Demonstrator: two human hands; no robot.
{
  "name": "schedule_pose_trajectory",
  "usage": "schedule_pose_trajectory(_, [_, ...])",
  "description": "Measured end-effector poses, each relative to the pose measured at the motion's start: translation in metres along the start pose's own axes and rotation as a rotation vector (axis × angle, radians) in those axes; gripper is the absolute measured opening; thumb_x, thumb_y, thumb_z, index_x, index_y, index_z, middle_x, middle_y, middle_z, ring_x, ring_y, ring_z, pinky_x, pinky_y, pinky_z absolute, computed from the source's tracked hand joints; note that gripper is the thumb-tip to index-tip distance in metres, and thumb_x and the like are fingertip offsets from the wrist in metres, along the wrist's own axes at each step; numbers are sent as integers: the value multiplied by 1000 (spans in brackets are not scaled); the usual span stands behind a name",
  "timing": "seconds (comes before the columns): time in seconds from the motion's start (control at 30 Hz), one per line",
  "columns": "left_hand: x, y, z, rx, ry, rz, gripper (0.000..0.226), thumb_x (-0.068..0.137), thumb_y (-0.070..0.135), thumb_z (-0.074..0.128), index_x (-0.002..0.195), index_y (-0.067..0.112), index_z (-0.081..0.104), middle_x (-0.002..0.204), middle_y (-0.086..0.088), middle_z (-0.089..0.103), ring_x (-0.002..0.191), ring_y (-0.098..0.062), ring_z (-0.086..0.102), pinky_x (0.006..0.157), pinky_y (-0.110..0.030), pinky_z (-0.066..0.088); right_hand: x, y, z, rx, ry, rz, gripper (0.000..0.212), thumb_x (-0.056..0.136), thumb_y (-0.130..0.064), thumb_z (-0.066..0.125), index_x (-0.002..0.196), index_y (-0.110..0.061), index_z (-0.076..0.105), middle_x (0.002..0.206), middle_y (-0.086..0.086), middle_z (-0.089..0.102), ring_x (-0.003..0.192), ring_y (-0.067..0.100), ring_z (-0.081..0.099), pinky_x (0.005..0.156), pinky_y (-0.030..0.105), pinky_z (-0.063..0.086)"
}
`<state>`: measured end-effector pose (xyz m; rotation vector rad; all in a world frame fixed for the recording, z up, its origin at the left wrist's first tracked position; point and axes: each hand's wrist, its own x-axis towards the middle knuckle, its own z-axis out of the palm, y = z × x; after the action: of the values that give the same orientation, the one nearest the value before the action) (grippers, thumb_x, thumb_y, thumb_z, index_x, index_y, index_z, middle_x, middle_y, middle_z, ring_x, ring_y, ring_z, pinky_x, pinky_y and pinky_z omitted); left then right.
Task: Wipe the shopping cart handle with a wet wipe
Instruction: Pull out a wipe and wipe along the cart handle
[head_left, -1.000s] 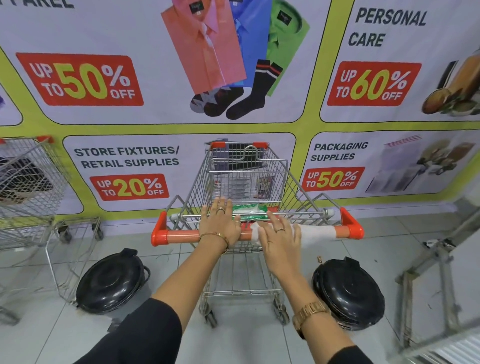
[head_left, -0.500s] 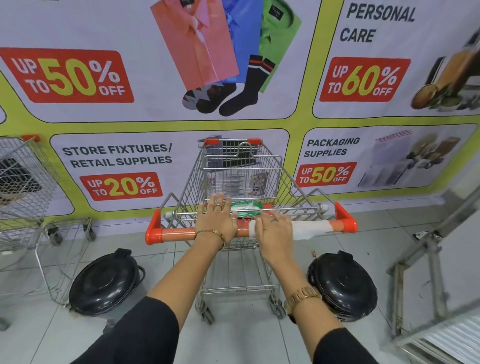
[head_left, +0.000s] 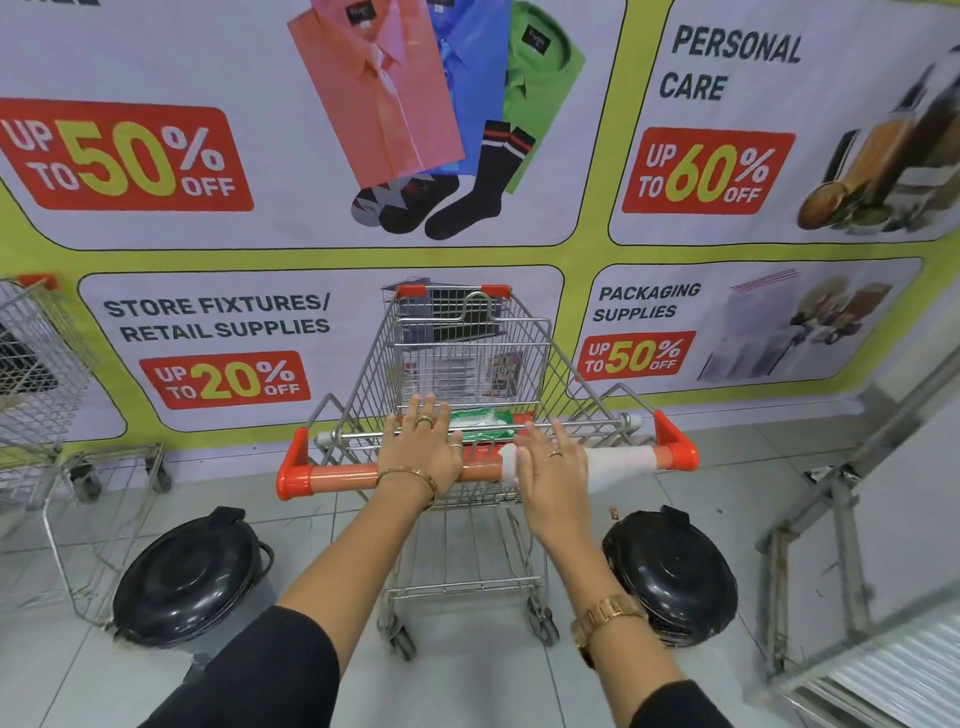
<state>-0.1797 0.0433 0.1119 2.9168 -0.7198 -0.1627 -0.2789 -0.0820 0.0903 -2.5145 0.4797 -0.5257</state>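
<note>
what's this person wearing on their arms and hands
Both arms are bare from the elbow down, with black sleeves ending around the elbows. The left hand has rings on two fingers, and a thin gold bangle sits at that wrist. The right hand has one ring, and a gold link-band watch sits on that wrist.

Black sleeves (head_left: 260, 675), gold watch (head_left: 605, 618), bangle (head_left: 415, 475), rings (head_left: 423, 421)
</note>
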Motion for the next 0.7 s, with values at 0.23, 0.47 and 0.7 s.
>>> schedule_pose_trajectory(0.23, [-2,-3,-4,16,-9,7,55,97,37,13,147,16,7,158,-4,1,145,-21,-6,119,-44,3,4,51,-39,37,142,217,37,98,-26,31,127,-15,52,147,5,38,141,22,19,116,42,15])
schedule_pose_trajectory(0.47, [0,-1,-3,17,-19,2,54,97,36,13,147,17,9,158,-4,3,145,-20,-5,119,-43,2,-3,6,-7,16,77,91,38,98,-26,31,125,-13,54,147,7,39,140,25,22,117,43,16])
schedule_pose_trajectory(0.7, [-2,1,-5,12,-20,11,54,97,36,13,147,16,10,158,-4,3,145,-21,-4,119,-43,2,9,37,-30,-15,94,137,40,99,-25,29,127,-7,52,140,11,48,136,25,31,116,37,17])
